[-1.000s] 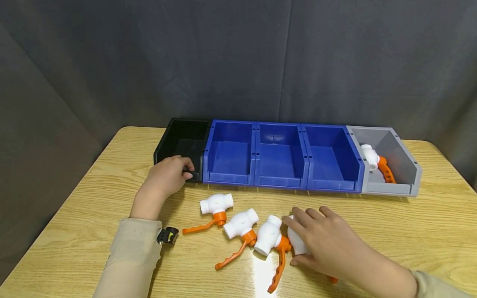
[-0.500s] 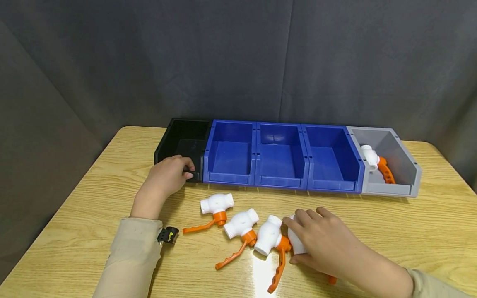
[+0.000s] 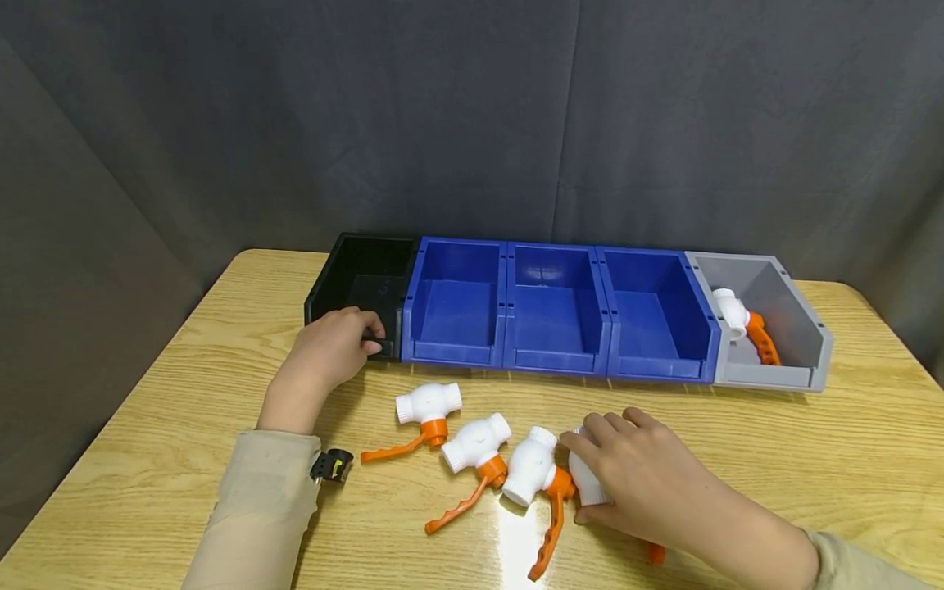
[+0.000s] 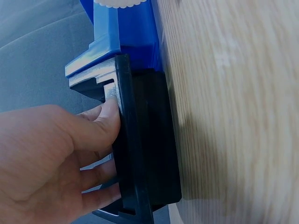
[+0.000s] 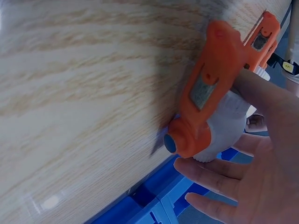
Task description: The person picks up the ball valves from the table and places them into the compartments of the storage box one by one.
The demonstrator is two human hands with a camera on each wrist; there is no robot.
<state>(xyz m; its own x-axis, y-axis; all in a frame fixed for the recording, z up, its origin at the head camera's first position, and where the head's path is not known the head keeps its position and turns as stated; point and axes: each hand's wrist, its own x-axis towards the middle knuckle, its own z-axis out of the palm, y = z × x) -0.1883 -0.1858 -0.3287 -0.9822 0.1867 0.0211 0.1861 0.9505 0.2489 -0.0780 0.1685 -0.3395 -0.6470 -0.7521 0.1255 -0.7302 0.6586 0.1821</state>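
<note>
My left hand [image 3: 324, 352] pinches the front lip of the black bin [image 3: 378, 250]; the left wrist view shows the thumb [image 4: 110, 116] over the lip and fingers behind it. My right hand [image 3: 656, 475] holds a white ball valve [image 3: 586, 475] on the table, thumb and fingers on either side of its body. Its orange handle [image 5: 205, 79] shows plainly in the right wrist view and is mostly hidden in the head view. Three similar valves lie in a slanting row to its left: a near one [image 3: 529, 469], a middle one [image 3: 476, 442] and a far one [image 3: 429, 403].
Three blue bins [image 3: 556, 360] stand in a row between the black bin and a grey bin [image 3: 767, 377]. Inside the grey bin lies another orange-handled valve [image 3: 732, 314]. A dark curtain [image 3: 472, 123] hangs behind the wooden table [image 3: 184, 393].
Almost nothing differs. My right hand has shifted very slightly on its valve, while the left hand, the bins and the other valves stay put.
</note>
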